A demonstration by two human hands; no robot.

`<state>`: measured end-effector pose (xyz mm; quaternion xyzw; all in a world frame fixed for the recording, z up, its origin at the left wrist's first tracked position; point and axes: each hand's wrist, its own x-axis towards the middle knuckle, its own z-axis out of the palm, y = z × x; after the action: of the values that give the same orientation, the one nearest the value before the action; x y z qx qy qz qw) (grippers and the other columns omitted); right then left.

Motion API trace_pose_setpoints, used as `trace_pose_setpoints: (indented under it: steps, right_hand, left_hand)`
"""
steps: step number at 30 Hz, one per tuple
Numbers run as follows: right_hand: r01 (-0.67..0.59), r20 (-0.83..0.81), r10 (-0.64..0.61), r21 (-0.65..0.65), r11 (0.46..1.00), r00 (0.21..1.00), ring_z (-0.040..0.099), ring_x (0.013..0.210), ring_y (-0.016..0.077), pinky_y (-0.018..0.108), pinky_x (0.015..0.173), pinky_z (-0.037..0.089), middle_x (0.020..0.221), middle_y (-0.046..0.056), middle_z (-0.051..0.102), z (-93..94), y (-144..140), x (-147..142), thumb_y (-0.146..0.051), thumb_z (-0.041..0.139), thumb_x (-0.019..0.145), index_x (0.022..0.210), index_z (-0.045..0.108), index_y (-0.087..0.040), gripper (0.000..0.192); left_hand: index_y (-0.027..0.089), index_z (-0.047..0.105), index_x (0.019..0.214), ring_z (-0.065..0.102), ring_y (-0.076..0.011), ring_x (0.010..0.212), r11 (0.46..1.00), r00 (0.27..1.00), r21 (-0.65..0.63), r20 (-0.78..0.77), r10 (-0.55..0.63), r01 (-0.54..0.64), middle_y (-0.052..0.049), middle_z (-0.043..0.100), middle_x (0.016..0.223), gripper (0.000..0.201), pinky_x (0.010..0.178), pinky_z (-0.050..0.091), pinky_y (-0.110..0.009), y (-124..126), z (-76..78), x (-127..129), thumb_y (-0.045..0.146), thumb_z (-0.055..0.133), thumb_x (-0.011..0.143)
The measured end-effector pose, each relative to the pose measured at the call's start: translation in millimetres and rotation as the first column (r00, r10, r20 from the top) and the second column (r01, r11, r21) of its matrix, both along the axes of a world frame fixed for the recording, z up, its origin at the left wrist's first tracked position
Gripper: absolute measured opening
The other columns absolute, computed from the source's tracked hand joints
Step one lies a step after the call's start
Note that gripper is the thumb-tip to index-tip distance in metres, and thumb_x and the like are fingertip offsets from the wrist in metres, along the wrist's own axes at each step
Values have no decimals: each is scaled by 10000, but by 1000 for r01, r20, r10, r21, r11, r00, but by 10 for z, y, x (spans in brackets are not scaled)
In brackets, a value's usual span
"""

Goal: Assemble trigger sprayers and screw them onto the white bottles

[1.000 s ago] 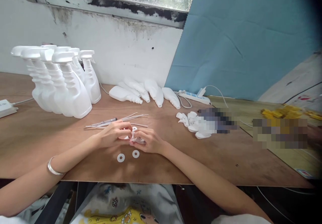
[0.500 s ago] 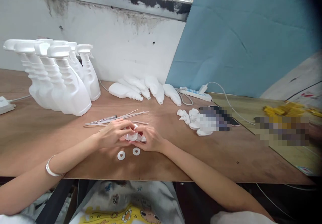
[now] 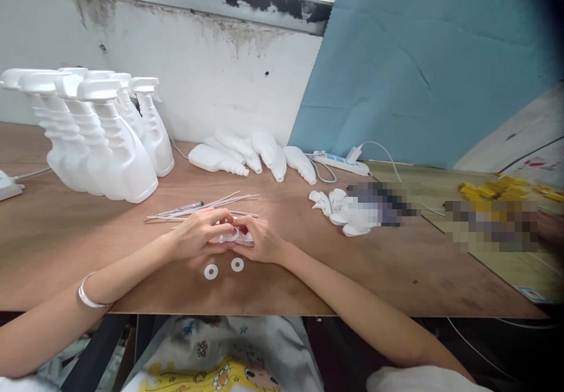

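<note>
My left hand and my right hand meet over the front of the table, fingers closed around a small translucent white plastic part. Fingers cover most of it, so its exact kind does not show. Two flat white ring washers, one on the left and one on the right, lie on the wood just in front of my hands. Behind my fingers, thin white tubes are spread in a loose bunch, with a slim pen-like object among them.
Several white spray bottles with trigger heads stand at the left. White bottles without heads lie along the wall. Curved white plastic pieces are piled to the right, near a power strip. Yellow items lie far right.
My fingers have closed in more around the white part, and a small white ring visible above it is now covered. The view has shifted slightly; the washers stay put.
</note>
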<state>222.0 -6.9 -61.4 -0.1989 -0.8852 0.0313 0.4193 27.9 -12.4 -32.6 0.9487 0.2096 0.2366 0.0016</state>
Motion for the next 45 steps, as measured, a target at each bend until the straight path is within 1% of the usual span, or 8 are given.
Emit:
trace_pose_setpoints:
  steps: [4,8,11,17,29,33,37,45]
  right_hand:
    - [38,15,-37,-46,998,999,581,629,118,226,564,451,749,21,598,-2,-1,6,-376,560,758,941,431,-181,297]
    - [71,46,-67,-81,994,997,564,590,110,225,554,440,755,19,601,3,3,24,-365,566,761,951,439,-181,293]
    - [82,66,-77,-79,993,995,561,585,113,227,551,434,751,19,600,14,5,32,-367,560,763,947,446,-182,286]
    - [79,76,-75,-58,995,994,562,589,114,228,570,433,763,26,609,14,8,32,-370,548,769,948,455,-174,281]
    - [79,92,-75,-37,996,993,571,588,113,218,559,426,738,24,619,40,5,33,-358,553,768,940,466,-165,273]
    - [67,83,-65,-17,998,994,577,594,114,218,559,431,746,29,623,45,4,35,-350,549,772,945,462,-163,269]
    - [65,82,-63,-10,998,995,584,609,119,222,569,438,756,34,626,39,6,38,-347,548,772,955,459,-164,273]
    - [65,108,-62,-22,998,992,585,615,123,227,575,437,772,40,630,16,16,45,-355,536,782,958,453,-165,271]
  left_hand:
    - [154,531,897,510,-142,762,982,990,-183,141,-14,40,-74,545,924,143,685,400,-257,18,26,-3,258,451,842]
    - [145,506,870,507,-119,687,918,931,-388,300,209,-81,-34,553,784,188,642,402,-228,118,80,-82,270,366,877]
    - [154,527,800,500,-125,659,878,928,-407,155,338,-251,-16,559,735,195,618,385,-227,216,105,-183,302,408,845]
    - [193,575,840,522,-142,686,835,918,-393,-256,302,-384,-11,580,805,202,600,367,-222,273,164,-319,352,466,778]
    - [207,557,734,513,-155,653,804,829,-270,-368,422,-529,-5,599,767,151,542,313,-226,324,98,-403,339,487,759]
    - [208,568,745,517,-136,599,807,872,-336,-248,422,-486,7,616,727,172,542,341,-220,329,120,-407,357,487,773]
    - [187,573,795,531,-122,562,803,868,-414,55,493,-429,5,614,672,190,536,390,-215,309,173,-367,357,488,793]
    - [153,613,926,603,-140,646,831,532,-521,655,536,-196,-40,632,757,269,621,495,-260,298,203,-286,355,590,750]
